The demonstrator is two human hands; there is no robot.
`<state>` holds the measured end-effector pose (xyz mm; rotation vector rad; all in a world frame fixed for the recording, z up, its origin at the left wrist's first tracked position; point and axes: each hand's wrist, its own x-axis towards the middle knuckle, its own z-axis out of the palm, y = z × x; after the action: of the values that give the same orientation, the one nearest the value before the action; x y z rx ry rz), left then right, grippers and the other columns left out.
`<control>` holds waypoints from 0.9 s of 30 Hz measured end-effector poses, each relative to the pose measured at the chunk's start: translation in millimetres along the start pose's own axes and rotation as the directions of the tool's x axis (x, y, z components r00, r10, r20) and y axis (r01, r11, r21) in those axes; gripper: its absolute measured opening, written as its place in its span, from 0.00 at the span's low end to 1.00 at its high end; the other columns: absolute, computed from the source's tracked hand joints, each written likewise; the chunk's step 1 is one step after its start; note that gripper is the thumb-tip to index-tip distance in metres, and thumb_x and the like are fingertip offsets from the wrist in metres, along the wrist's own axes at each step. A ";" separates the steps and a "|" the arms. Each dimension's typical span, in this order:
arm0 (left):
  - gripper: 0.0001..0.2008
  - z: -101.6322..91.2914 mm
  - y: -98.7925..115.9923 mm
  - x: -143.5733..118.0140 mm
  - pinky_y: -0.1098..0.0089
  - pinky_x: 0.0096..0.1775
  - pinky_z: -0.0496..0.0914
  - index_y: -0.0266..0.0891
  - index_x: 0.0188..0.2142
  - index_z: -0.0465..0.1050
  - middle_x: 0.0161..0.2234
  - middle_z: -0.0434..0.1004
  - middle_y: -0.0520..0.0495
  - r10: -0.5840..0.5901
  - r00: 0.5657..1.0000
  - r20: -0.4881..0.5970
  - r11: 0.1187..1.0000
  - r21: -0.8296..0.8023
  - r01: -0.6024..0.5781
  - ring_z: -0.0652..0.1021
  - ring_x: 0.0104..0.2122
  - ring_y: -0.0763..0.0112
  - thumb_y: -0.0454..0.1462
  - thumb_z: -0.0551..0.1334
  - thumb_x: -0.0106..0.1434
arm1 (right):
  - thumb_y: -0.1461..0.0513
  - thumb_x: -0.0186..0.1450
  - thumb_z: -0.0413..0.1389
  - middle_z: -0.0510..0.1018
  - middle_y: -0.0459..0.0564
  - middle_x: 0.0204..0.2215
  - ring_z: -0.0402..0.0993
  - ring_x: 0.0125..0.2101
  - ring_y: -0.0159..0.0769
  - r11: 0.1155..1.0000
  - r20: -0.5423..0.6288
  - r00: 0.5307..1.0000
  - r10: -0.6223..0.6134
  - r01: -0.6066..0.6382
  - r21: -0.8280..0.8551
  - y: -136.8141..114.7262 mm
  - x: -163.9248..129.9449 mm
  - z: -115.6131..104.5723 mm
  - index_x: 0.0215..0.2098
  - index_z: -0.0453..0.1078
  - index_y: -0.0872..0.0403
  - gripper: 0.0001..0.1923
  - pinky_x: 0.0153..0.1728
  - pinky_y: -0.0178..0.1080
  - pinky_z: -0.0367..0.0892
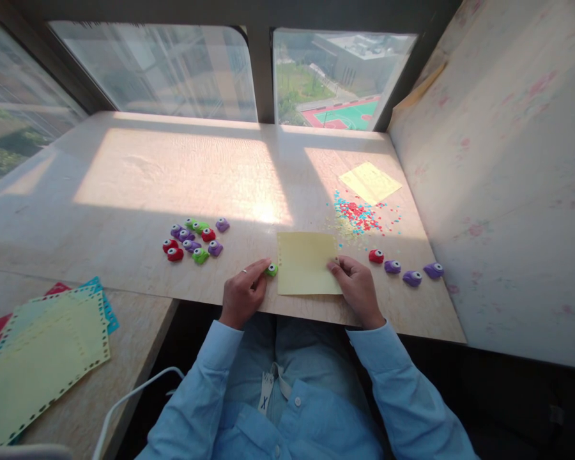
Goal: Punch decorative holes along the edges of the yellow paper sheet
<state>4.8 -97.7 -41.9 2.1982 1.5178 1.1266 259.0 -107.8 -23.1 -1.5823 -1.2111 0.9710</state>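
Holding a small green punch (271, 270) between fingers and thumb, the left hand (242, 295) rests on the worktop (124, 185) at the left edge of a yellow paper sheet (306, 271); its grip is closed on this punch, which touches the row of small holes along that edge; the right hand (357, 287) lies on the right edge of the same sheet, and its fingers are curled and press the paper down, pinching its border; the sheet lies flat, near the front edge of the worktop, between the two hands.

To the right of the right hand stand a red punch (376, 256) and three purple punches (412, 273) in a row, a little apart from each other; to the left, further back, is a cluster of punches (194, 239) in red, purple and green, close together; behind the sheet there is a heap of confetti (359, 217) in red, blue and yellow, and just beyond it a second yellow sheet (370, 183) in the sunlight; on the lower surface at the far left lies a stack of punched papers (43, 358).
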 end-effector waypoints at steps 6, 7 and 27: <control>0.17 -0.5 0.4 0.3 0.67 0.44 0.78 0.42 0.49 0.77 0.47 0.81 0.45 0.003 1.000 0.008 1.000 -0.004 -0.002 0.83 0.43 0.65 0.30 0.58 0.63 | 0.51 0.62 0.56 0.80 0.50 0.31 0.73 0.33 0.41 1.000 0.015 1.000 -0.002 0.002 0.003 2.1 0.0 -1.0 0.36 0.77 0.56 0.17 0.35 0.39 0.65; 0.16 -0.6 0.6 0.4 0.67 0.44 0.78 0.42 0.49 0.77 0.47 0.82 0.45 0.002 1.000 0.008 1.000 -0.002 -0.002 0.83 0.43 0.65 0.30 0.58 0.63 | 0.51 0.62 0.56 0.80 0.50 0.31 0.73 0.33 0.41 1.000 0.015 1.000 -0.001 0.001 0.005 2.5 0.1 -1.3 0.36 0.77 0.56 0.17 0.35 0.39 0.65; 0.14 -4.0 5.1 2.3 0.65 0.44 0.78 0.42 0.49 0.77 0.48 0.81 0.44 0.011 0.999 0.037 1.000 -0.009 -0.010 0.82 0.46 0.64 0.35 0.58 0.66 | 0.49 0.61 0.58 0.80 0.48 0.28 0.74 0.29 0.40 1.000 0.048 0.999 0.010 -0.010 0.008 -3.8 -0.2 0.9 0.32 0.77 0.56 0.18 0.30 0.37 0.66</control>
<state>5.9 -98.8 -35.2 2.2114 1.4854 1.0873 257.1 -107.3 -19.7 -1.5684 -1.2313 1.0240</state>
